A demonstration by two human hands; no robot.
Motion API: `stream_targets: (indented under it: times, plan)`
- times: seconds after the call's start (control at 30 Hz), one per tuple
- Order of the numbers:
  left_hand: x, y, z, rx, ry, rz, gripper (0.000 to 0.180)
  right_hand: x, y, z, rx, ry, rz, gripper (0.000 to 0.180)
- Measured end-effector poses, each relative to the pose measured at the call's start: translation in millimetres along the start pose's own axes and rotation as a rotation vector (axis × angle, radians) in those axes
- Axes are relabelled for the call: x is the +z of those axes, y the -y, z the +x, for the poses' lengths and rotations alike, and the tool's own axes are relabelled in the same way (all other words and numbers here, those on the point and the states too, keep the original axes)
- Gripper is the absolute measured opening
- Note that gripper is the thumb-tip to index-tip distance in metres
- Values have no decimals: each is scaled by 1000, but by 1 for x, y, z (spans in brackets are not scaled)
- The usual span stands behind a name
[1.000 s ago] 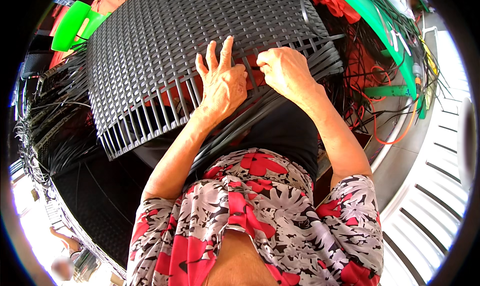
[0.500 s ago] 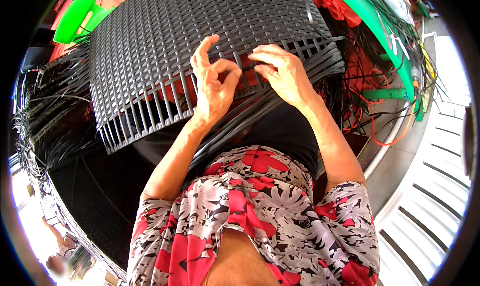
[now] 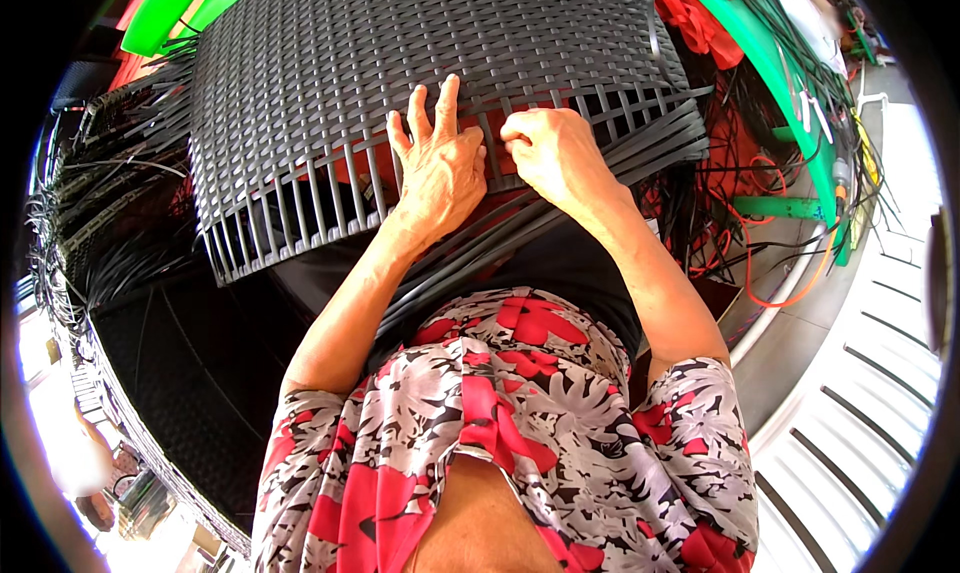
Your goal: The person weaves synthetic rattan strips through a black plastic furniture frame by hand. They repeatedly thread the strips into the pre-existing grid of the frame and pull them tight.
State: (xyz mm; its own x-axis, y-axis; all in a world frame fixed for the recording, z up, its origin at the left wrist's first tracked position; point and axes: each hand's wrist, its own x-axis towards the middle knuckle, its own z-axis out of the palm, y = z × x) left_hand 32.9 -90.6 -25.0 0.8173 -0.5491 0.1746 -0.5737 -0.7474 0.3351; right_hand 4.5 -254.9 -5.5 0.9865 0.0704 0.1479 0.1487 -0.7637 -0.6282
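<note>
A dark grey woven panel of flat plastic strips lies in front of me, its near edge still open bars. Over that edge my left hand has three fingers stretched out on the weave. Its index finger and thumb are bent together beside a bar; anything between them is hidden. Just to the right, my right hand is closed, fingertips curled down at the edge, covering what they grip. Loose dark strips run in a bundle from under my right forearm toward the panel's right corner and my lap.
Black strips hang in a tangle at the left, above a large dark woven piece. A green plastic piece stands at the far left. At the right are a green curved frame, an orange hose and white slats.
My left hand's fingers have spread and straightened over the weave. The right hand's fingers have curled closed. In the picture, the panel has shifted slightly right and up.
</note>
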Motion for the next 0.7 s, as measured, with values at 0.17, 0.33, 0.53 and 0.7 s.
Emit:
stream_targets:
  times: [0.17,0.33,0.53,0.7]
  plan:
    - [5,6,1,-28,-168,-216,9,-7,2,5,144,132,177,14]
    - [-10,7,-15,-14,-359,-427,11,10,4,-6,-165,-110,186,17]
    - [-19,24,-31,19,-393,-305,12,11,19,2,-47,74,313,12]
    - [-20,31,-30,-59,-276,-72,19,17,24,13,-14,96,188,11]
